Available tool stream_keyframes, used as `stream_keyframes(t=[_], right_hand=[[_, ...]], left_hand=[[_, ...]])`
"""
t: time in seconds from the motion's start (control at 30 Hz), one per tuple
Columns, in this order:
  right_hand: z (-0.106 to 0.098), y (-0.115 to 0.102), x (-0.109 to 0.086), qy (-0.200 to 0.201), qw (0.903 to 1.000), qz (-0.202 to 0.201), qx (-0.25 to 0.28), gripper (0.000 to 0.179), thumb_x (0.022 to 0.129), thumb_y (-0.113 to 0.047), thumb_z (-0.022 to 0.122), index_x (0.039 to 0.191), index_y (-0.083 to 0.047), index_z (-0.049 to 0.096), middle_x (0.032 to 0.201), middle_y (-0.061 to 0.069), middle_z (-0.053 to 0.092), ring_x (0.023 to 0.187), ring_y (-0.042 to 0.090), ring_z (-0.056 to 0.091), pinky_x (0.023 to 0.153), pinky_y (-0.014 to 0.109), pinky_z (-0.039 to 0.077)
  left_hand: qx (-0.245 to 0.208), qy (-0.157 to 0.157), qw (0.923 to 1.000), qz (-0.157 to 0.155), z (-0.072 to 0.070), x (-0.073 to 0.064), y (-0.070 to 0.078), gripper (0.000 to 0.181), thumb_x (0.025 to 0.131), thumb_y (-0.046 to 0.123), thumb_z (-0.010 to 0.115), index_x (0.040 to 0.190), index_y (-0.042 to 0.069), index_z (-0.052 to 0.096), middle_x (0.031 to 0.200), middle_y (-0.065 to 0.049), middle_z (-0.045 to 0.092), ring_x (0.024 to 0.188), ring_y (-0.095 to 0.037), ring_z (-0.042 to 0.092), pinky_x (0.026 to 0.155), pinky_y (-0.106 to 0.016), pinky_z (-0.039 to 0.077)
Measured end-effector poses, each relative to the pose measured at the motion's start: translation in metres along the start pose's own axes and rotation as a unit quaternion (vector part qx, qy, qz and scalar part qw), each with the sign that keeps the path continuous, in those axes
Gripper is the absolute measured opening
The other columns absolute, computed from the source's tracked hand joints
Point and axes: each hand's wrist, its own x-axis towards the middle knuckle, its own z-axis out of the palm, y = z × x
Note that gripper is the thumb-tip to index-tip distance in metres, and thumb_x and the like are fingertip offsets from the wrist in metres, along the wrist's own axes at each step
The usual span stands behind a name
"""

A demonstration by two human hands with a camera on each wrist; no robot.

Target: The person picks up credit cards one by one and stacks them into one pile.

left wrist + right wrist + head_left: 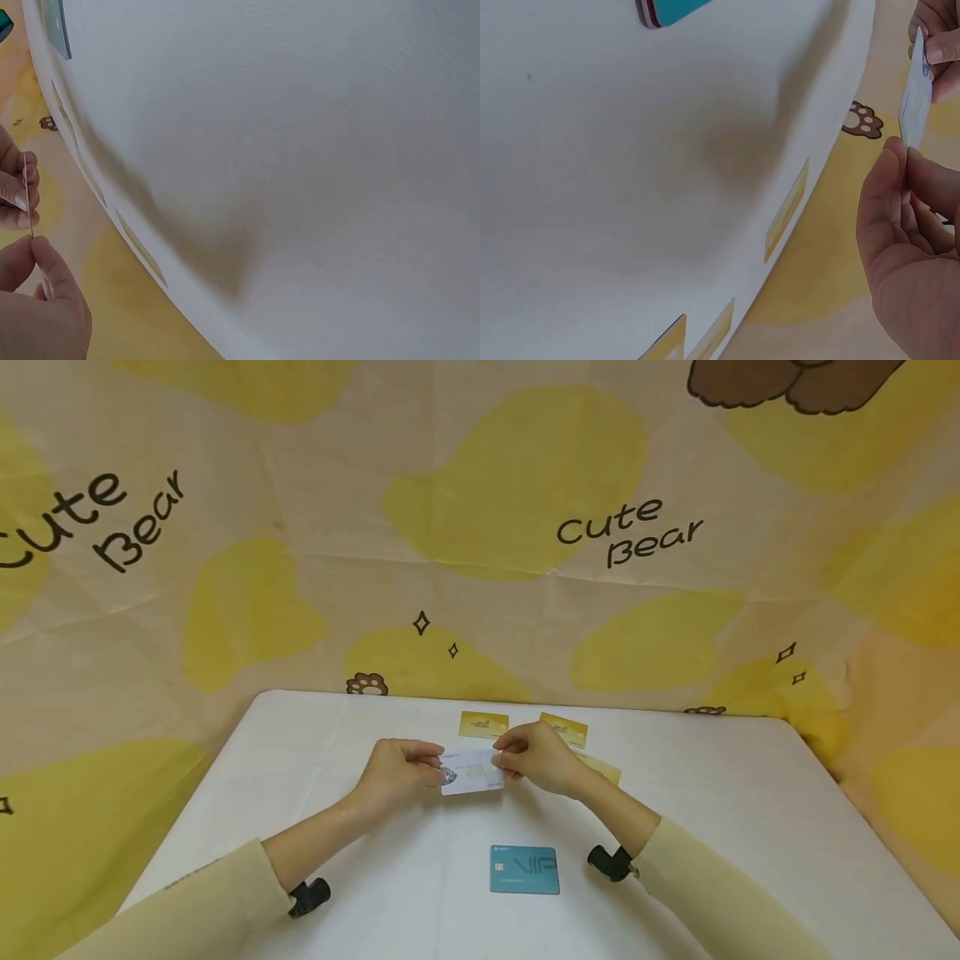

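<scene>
A white card (468, 773) with a diamond picture at its left end is held up over the table between both hands. My left hand (397, 774) pinches its left edge between thumb and fingers. At the opposite edge, my right hand (542, 758) grips it the same way. From the right wrist side the white card (915, 101) appears nearly edge-on, with a hand at each end. Closer to me lies a stack of cards, its top one a teal VIP card (524, 870); the right wrist view shows other colours under the teal card (676, 9).
Along the table's far side lie a yellow card (483, 724), a second yellow card (565, 729) partly behind my right hand, and a third yellow card (600, 767) under the right wrist. A patterned cloth (480, 527) hangs behind the white table (315, 727).
</scene>
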Motion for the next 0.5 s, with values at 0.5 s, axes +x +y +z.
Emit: stream_keyframes(t=[0.5], right_hand=[[-0.002, 0.0, -0.033, 0.022, 0.9991, 0.022, 0.031, 0.019, 0.094, -0.002, 0.075, 0.109, 0.009, 0.073, 0.08, 0.006, 0.072, 0.07, 0.018, 0.068, 0.07, 0.031, 0.061]], left_hand=[[0.013, -0.02, 0.9997, 0.011, 0.014, -0.014, 0.002, 0.031, 0.079, -0.007, 0.078, 0.11, -0.005, 0.078, 0.084, -0.005, 0.073, 0.078, -0.018, 0.066, 0.067, -0.023, 0.052]])
